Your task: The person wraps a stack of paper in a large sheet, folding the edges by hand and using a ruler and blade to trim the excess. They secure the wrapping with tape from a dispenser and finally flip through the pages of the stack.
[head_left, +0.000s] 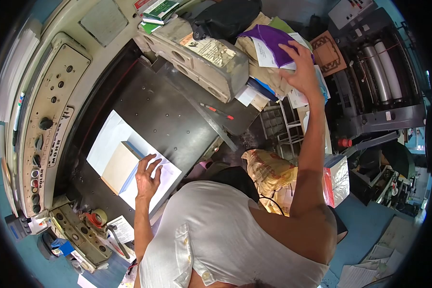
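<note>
Over the near edge of a white paper stack (111, 126) on the dark metal table, my left hand (148, 176) is held with its fingers apart and nothing in them. A smaller cream-coloured block of sheets (120, 165) with a blue edge lies on that stack, beside my fingers. My right hand (300, 72) reaches to the upper right with spread fingers, its fingertips at a purple cloth (269, 41). White papers (265, 54) show under the cloth. Whether the fingertips press on the cloth is hard to tell.
A red and black cutter (217, 111) lies on the dark table (153, 120). Behind it stands a grey machine block (201, 62). A control panel (48, 115) runs along the left. A machine with rollers (379, 72) is at right, a yellow bag (269, 168) below.
</note>
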Tool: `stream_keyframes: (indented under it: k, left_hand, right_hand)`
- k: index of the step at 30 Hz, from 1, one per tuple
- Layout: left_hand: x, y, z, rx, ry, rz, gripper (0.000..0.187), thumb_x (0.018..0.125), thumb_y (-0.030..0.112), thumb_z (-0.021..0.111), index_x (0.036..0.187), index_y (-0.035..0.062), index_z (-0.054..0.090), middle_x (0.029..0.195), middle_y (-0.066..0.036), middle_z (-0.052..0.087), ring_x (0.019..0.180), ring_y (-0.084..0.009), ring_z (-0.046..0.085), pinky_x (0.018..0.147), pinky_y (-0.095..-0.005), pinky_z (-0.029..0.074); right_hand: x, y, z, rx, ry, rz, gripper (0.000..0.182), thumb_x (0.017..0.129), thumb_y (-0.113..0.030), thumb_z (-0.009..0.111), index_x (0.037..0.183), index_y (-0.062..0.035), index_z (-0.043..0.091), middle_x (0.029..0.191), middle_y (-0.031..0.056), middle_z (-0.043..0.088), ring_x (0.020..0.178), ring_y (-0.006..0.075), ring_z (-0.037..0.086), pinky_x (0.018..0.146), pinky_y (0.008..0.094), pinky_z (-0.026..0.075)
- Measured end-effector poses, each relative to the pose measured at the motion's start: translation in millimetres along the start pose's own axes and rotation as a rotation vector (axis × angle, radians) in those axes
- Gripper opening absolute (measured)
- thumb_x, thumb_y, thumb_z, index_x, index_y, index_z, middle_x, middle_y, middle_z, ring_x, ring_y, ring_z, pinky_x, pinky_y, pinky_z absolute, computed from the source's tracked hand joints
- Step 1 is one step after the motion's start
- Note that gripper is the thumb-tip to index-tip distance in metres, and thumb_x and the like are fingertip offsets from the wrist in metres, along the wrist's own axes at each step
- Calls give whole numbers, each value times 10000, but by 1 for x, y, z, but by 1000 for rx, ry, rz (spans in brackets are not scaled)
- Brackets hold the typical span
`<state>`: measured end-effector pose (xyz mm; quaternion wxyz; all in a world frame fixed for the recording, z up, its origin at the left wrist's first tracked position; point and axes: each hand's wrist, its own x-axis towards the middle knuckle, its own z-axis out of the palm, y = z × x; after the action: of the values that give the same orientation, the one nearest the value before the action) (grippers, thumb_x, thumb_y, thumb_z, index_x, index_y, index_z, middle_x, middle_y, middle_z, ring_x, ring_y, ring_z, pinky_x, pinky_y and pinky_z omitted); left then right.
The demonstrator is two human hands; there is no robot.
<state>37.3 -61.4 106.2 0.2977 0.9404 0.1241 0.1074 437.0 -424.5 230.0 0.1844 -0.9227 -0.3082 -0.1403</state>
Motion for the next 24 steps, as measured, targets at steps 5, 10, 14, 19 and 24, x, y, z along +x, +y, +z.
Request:
stream_keyframes:
  k: [5, 10, 14, 19, 24]
  left_hand:
    - [9, -2, 9, 5, -34, 103, 227, 816, 18, 728, 1035, 73, 757, 1221, -95, 656, 1114, -318, 624, 932, -420, 533]
    - [15, 9, 9, -17, -126, 144, 211, 836, 66, 716, 1045, 79, 744, 1217, -88, 652, 1089, -304, 623, 933, -429, 533]
    - [33, 19, 21, -47, -171, 241, 219, 818, 55, 734, 1035, 79, 759, 1225, -79, 657, 1131, -306, 624, 935, -421, 542]
    - [106, 70, 2, -32, -201, 502, 257, 780, 64, 750, 1036, 86, 753, 1245, -89, 636, 1176, -309, 603, 916, -430, 537]
    - [192, 145, -14, -12, -157, 783, 263, 784, 70, 751, 1046, 86, 730, 1204, -83, 635, 1126, -309, 616, 867, -425, 546]
  right_hand:
    - [8, 40, -8, 70, 1, -20, 625, 730, 11, 733, 1326, -145, 623, 1341, 122, 578, 1288, 334, 504, 1122, 400, 384]
    - [25, 54, 15, -40, 10, -147, 418, 787, -19, 710, 1196, -104, 695, 1257, 109, 637, 1201, 327, 558, 1056, 397, 431]
    - [34, 85, 4, 68, 92, -107, 221, 828, -56, 712, 1046, -72, 744, 1105, 76, 705, 1096, 298, 611, 957, 399, 483]
    - [44, 63, -14, 89, -42, -80, 245, 768, -35, 731, 1011, -68, 740, 1155, 65, 682, 1151, 299, 574, 985, 396, 472]
    - [46, 83, -4, -94, -69, -235, 290, 766, -12, 700, 1050, -66, 720, 1148, 65, 678, 1158, 308, 567, 991, 405, 466]
